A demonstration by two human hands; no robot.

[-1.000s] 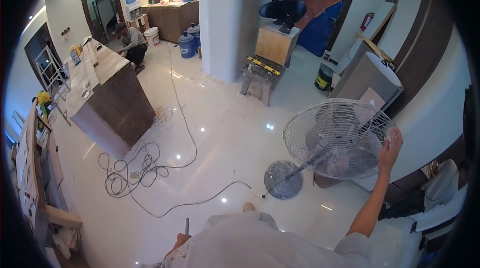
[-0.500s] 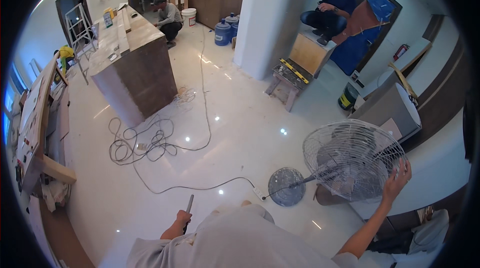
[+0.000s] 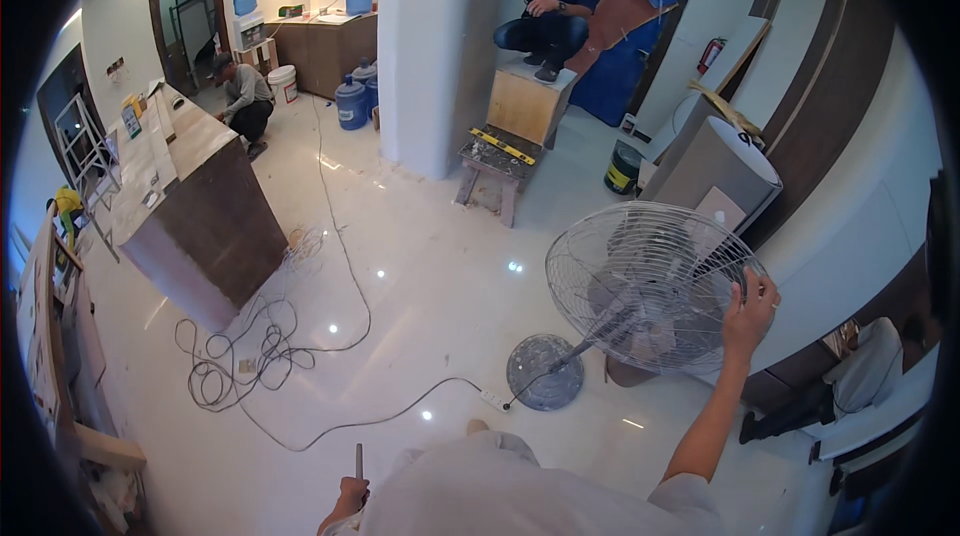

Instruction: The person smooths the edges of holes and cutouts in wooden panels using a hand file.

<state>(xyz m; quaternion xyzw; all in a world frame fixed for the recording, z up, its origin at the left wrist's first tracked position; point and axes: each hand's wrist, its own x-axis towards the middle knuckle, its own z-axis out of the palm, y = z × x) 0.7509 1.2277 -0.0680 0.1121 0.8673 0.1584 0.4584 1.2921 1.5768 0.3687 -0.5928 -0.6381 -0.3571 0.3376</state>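
Note:
My right hand [image 3: 750,311] grips the rim of the wire cage of a grey standing fan [image 3: 645,281], which leans on its pole above a round base [image 3: 544,373] on the white tiled floor. At the bottom edge my left hand [image 3: 349,494] is closed around a thin grey rod-like tool [image 3: 359,460] that points upward. My light shirt hides the space between the two arms.
A tangled cable [image 3: 262,346] runs over the floor to a power strip [image 3: 493,399] by the fan base. A brown counter [image 3: 196,208] stands left. One person squats at the back left [image 3: 242,96], another crouches on a wooden box [image 3: 527,102] by a white pillar [image 3: 430,46]. Water jugs [image 3: 351,101] stand behind.
The view has swung so the counter and cables sit further left and nearer. My right hand stays on the fan cage and my left hand with the tool has come into view.

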